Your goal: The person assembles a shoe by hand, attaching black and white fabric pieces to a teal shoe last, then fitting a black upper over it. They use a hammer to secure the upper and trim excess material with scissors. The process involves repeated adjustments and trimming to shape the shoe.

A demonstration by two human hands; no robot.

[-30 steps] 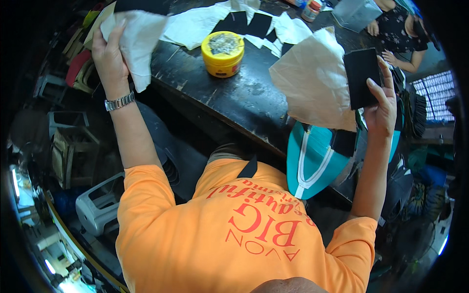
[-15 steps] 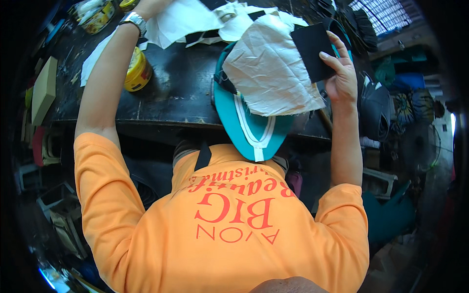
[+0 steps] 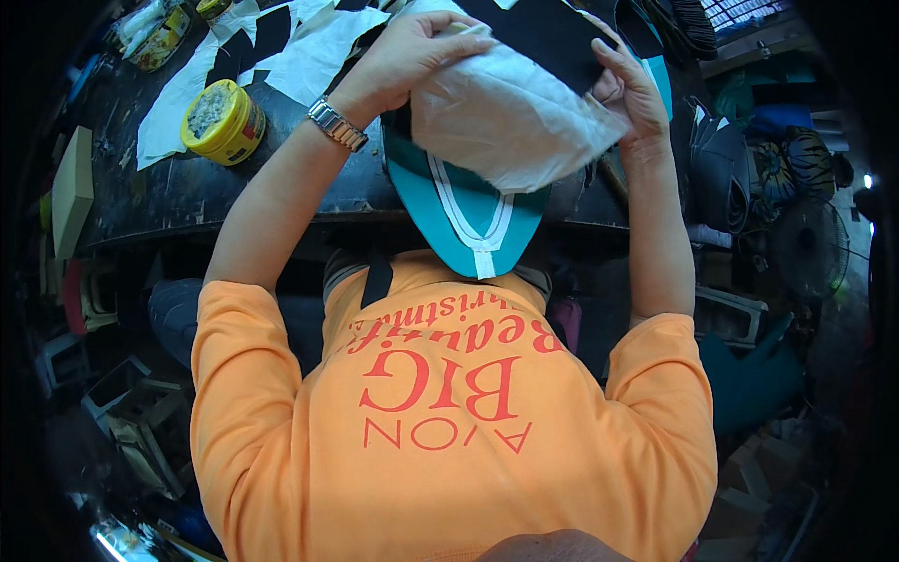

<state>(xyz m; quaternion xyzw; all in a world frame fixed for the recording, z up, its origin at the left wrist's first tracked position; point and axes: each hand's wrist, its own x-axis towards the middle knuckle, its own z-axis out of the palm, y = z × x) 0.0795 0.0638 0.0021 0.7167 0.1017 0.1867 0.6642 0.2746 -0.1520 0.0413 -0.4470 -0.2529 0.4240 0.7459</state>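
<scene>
I hold both of the person's hands at upper centre of the frame, above the desk (image 3: 169, 201). The fingers of the left hand (image 3: 421, 58) pinch the upper-left edge of a white cloth (image 3: 520, 122); the fingers of the right hand (image 3: 639, 94) grasp the right end of a black piece (image 3: 552, 39), with the thumb on its face. The black piece lies along the upper side of the cloth; I cannot tell whether the two are joined. Below them, a teal piece (image 3: 520, 225) overhangs the near edge of the desk, its top hidden by the cloth. Status, by my judgement: the white strip (image 3: 484, 262) on the teal piece is already in place, the held pair is at the handling stage, and the loose white pieces (image 3: 318, 56) and black pieces (image 3: 272, 33) at upper left appear to be unused stock. Containers: a yellow tub (image 3: 225, 139) stands upright at left of the frame, its top covered with a grey-white crust; I cannot confirm whether a lid lies beneath. A clear container (image 3: 161, 47) in the upper-left corner holds something white. A small yellow container (image 3: 213, 8) beside it is cut off by the frame; its contents are not discernible.
</scene>
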